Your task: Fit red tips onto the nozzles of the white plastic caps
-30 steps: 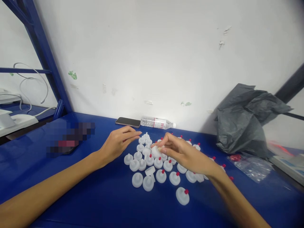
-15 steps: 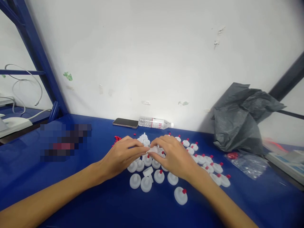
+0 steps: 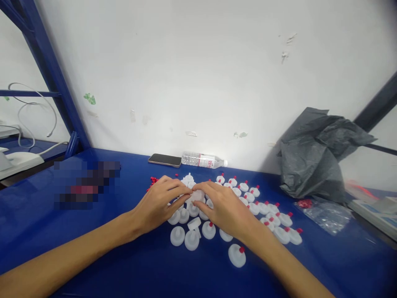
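A white, round plastic nozzle cap (image 3: 197,195) is held up between my two hands, above the loose caps. My right hand (image 3: 223,203) grips it from the right with thumb and fingers. From the left, the closed fingers of my left hand (image 3: 159,202) pinch at its edge; whether a small red tip is under those fingertips is hidden. Below lie several plain white caps (image 3: 177,236). Several others with red tips, such as the white cap (image 3: 237,255) at the front, spread out to the right. Small red tips (image 3: 153,180) are heaped behind my left hand.
A phone (image 3: 164,159) and a water bottle (image 3: 204,160) lie along the wall. At right stand a crumpled grey plastic bag (image 3: 312,155) and a clear bag (image 3: 327,216). A blurred patch (image 3: 87,186) covers something at left on the blue table (image 3: 130,265).
The held nozzle cap has turned, showing more of its round face. My fingertips have shifted on it, and my right hand has moved slightly. The loose caps stay put.
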